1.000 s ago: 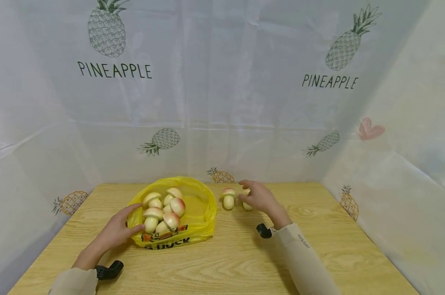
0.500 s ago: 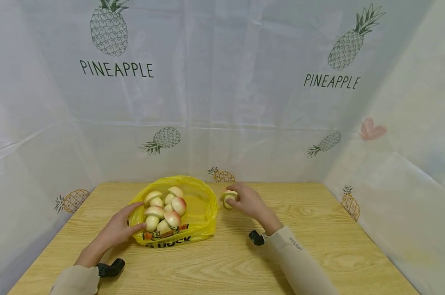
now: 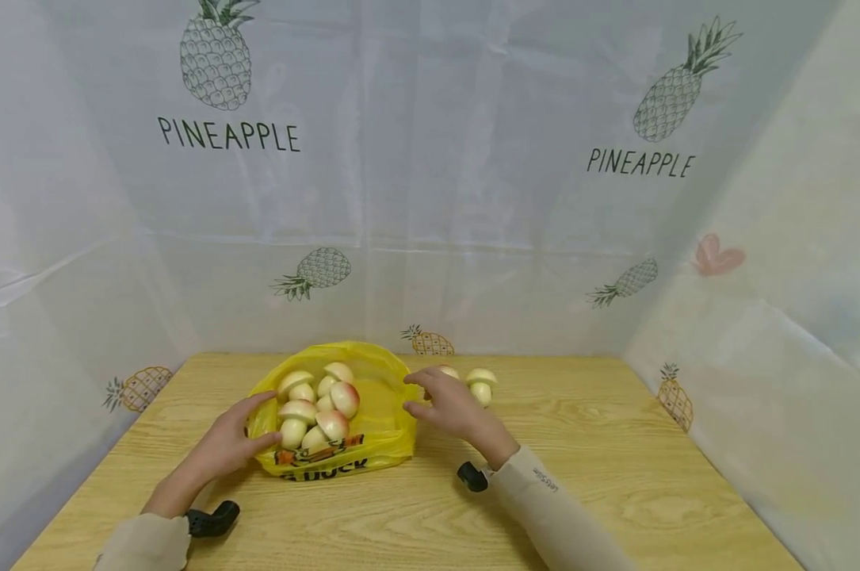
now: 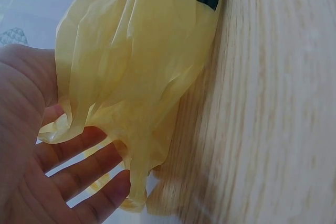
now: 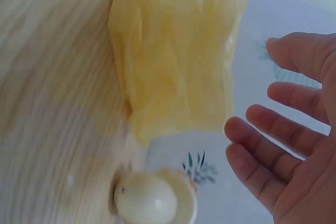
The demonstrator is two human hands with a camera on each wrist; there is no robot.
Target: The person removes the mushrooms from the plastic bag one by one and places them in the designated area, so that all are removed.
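Observation:
A yellow plastic bag (image 3: 383,412) with dark and orange print lies on the table, its mouth facing up. Several toy mushrooms (image 3: 297,412), pale with pink-tinged caps, are inside. At the bag's left rim, my left hand (image 3: 223,440) holds the film between thumb and fingers; the left wrist view has the film (image 4: 131,66) draped over part of that hand. My right hand (image 3: 454,404) is at the right rim, fingers extended and holding nothing. Behind it stand two more mushrooms, one partly hidden (image 3: 448,370), the other in plain sight (image 3: 482,386).
The wooden table (image 3: 586,476) ends at a pale curtain (image 3: 430,174) printed with pineapples. More sheeting hangs along both sides. A black wrist mount (image 3: 214,520) sits on my left wrist, another (image 3: 472,477) on the right.
My right hand has moved left, past the two mushrooms on the table, to the bag's right rim. Those mushrooms and my left hand stay where they were.

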